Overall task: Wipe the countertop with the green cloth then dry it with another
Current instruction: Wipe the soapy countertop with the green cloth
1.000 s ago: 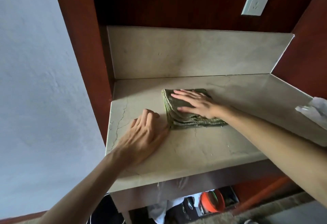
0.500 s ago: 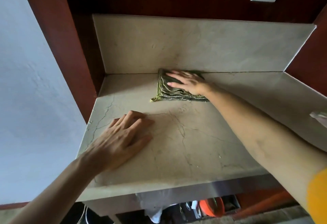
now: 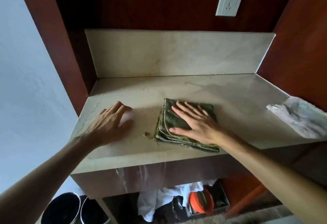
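Note:
A folded green cloth (image 3: 168, 126) lies on the beige stone countertop (image 3: 230, 100), near its front edge at the middle. My right hand (image 3: 194, 123) presses flat on top of the cloth, fingers spread and pointing left. Left of the cloth, my left hand (image 3: 109, 124) rests palm down on the bare stone with its fingers apart, holding nothing. A crumpled white cloth (image 3: 299, 117) lies at the right end of the countertop, away from both hands.
A stone backsplash (image 3: 177, 54) rises behind the counter, with dark red wood panels on the back and both sides and a white wall socket (image 3: 229, 2) above. Below the counter sit two dark metal bins (image 3: 65, 209), white fabric and an orange container (image 3: 201, 202). Water streaks run down the counter's front face.
My right hand has drawn the green cloth from the back wall toward the front edge. My left hand has stayed planted on the left part of the counter.

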